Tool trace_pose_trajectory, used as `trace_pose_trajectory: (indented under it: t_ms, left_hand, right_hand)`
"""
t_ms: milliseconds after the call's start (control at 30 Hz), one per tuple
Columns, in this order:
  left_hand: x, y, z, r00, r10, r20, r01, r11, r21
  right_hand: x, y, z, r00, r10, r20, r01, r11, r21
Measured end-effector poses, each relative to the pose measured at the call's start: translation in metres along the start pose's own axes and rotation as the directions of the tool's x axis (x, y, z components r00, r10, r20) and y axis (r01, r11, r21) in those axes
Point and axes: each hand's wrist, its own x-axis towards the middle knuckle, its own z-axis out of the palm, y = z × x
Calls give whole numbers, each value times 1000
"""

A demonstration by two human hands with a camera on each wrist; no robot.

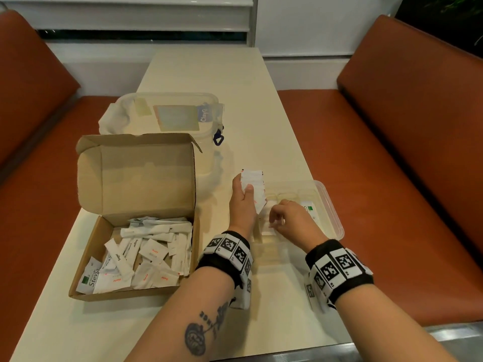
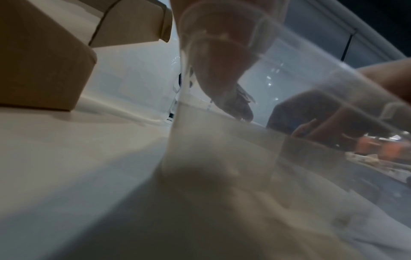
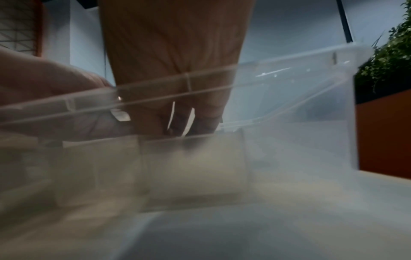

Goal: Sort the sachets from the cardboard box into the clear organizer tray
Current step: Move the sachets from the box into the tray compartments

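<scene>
White sachets (image 1: 253,184) with red print, fanned, upright.

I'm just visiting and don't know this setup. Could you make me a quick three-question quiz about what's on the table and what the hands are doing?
1. True or false: the cardboard box still holds sachets.
2. Which hand holds a stack of sachets: A) the left hand, B) the right hand?
3. Fill in: the right hand reaches into the clear ______ tray.

Key: 1 true; 2 A; 3 organizer.
</scene>
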Motion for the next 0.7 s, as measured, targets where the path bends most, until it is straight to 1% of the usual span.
trace_pose_trajectory:
  t_ms: [67,300,600,633,700]
  left_hand:
    - [0,-1,0,1000,8,-1,-8,1000,24]
    - [-1,0,1,1000,-4,-2,4,1000,10]
    - [-2,0,0,1000,-17,4,17,1000,-4]
    - [-2,0,0,1000,-22,7,22,1000,-16]
    - [-1,1,-1,999,-45,17,46,997,-67]
  right_hand:
    - [1,-2,1,1000,4,-12,-4,1000,-7]
    - [2,-5,3,998,37,-41,-38,999,-33]
    - [2,-5,3,996,62,-69,-61,998,12]
    - [1,-6,2,992,72,-99,-68,997,42]
    - [1,-9,-2,971,108,-214,-73,983,166]
